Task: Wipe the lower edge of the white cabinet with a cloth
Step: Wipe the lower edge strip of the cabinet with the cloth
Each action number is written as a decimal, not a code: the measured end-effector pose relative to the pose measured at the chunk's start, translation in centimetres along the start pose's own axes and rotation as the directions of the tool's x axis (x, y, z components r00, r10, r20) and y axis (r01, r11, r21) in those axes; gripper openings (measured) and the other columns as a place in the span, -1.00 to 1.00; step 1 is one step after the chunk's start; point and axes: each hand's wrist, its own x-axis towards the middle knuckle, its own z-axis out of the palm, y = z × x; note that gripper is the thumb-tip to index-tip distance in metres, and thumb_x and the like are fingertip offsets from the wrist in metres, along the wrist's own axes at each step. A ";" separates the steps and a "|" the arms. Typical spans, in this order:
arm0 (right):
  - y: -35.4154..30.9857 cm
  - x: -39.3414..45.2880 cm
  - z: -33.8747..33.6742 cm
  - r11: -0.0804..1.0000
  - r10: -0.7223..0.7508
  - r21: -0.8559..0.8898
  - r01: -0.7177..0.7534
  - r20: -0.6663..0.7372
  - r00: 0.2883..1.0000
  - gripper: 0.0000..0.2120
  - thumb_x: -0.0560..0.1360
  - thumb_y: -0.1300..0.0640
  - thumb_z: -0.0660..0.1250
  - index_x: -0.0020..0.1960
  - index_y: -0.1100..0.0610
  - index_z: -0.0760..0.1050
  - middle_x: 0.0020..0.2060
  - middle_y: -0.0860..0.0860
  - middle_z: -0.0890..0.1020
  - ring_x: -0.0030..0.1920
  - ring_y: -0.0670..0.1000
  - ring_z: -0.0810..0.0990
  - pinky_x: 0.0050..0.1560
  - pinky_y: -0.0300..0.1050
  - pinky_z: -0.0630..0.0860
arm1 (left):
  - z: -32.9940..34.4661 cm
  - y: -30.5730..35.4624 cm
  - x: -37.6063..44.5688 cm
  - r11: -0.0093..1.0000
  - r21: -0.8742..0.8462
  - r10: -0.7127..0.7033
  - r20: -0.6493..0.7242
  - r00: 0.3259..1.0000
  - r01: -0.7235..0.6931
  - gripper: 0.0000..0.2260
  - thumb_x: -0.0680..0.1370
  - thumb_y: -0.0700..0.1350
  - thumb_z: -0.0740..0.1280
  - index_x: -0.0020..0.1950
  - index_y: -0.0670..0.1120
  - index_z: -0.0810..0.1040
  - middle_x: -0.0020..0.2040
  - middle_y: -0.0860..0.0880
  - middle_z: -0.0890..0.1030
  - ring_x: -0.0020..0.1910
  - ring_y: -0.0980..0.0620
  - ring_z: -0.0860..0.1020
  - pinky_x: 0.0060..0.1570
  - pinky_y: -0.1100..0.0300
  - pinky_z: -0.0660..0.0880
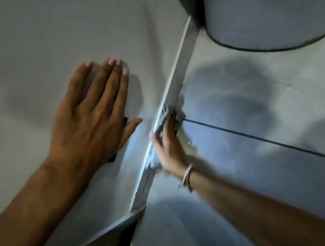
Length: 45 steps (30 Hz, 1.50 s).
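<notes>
- Here the left hand (93, 112) lies flat and spread on the white cabinet (27, 47) front, palm down, all fingers stretched out and holding nothing.
- A small dark object shows under that palm, at its edge near the thumb; what it is cannot be told.
- The right hand (167, 142) is down at the lower edge (174, 77) of the cabinet, where the cabinet meets the floor (256, 102).
- Its fingers press a cloth (164, 114) against that edge; the cloth is pale with a darker patterned part, and it bunches out both above the fingertips and below the heel of the hand.
- The picture is blurred around this hand and the cloth.
- A thin bracelet (188, 177) sits on the right wrist.
- The floor is made of pale tiles, with 1 dark joint line (260, 138) running from the cloth toward the right.
- A large pale round container (270, 7) stands on the floor at the upper right, close to the far end of the cabinet edge and well apart from both hands.
- Soft shadows fall across the cabinet front and the tiles.
</notes>
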 end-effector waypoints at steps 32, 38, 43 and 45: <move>2.6 -7.4 4.0 0.985 0.040 -0.171 -0.016 0.138 0.990 -0.06 0.46 -0.57 0.05 0.64 -0.15 -0.21 0.65 0.07 0.25 0.55 0.16 0.42 0.48 0.25 0.46 | 3.7 3.3 -11.8 0.961 -0.131 -0.260 -0.127 0.957 0.243 -0.21 0.79 0.20 0.10 0.79 -0.30 -0.11 0.78 -0.25 0.00 0.78 -0.18 -0.04 0.75 -0.12 -0.06; -1.1 0.6 0.9 0.999 0.035 0.013 -0.034 -0.055 0.998 -0.03 0.52 -0.38 0.12 0.68 0.14 -0.17 0.70 0.13 0.01 0.69 0.05 0.06 0.70 0.09 0.09 | 3.9 3.2 -11.6 0.964 -0.119 -0.256 -0.151 0.955 0.240 -0.20 0.78 0.21 0.11 0.79 -0.30 -0.11 0.79 -0.24 0.00 0.78 -0.17 -0.03 0.74 -0.04 -0.22; 5.5 -14.1 8.0 0.999 -0.031 -0.021 0.037 0.241 0.970 -0.11 0.52 -0.48 0.15 0.60 -0.32 -0.34 0.70 -0.01 0.04 0.68 0.02 0.14 0.64 0.15 0.25 | 5.1 3.3 -11.5 0.951 -0.186 -0.274 -0.150 0.950 0.246 -0.17 0.75 0.17 0.19 0.80 -0.26 -0.13 0.80 -0.20 -0.07 0.78 -0.12 -0.11 0.74 -0.15 0.00; 6.8 -18.3 10.2 0.999 -0.009 -0.032 0.021 0.323 0.946 -0.17 0.51 -0.51 0.12 0.48 -0.43 -0.42 0.71 -0.06 -0.06 0.70 -0.06 -0.05 0.69 0.12 0.11 | 5.4 3.4 -11.5 0.935 -0.237 -0.299 -0.130 0.946 0.263 -0.19 0.75 0.15 0.15 0.80 -0.24 -0.15 0.80 -0.18 -0.09 0.78 -0.11 -0.12 0.72 -0.20 0.10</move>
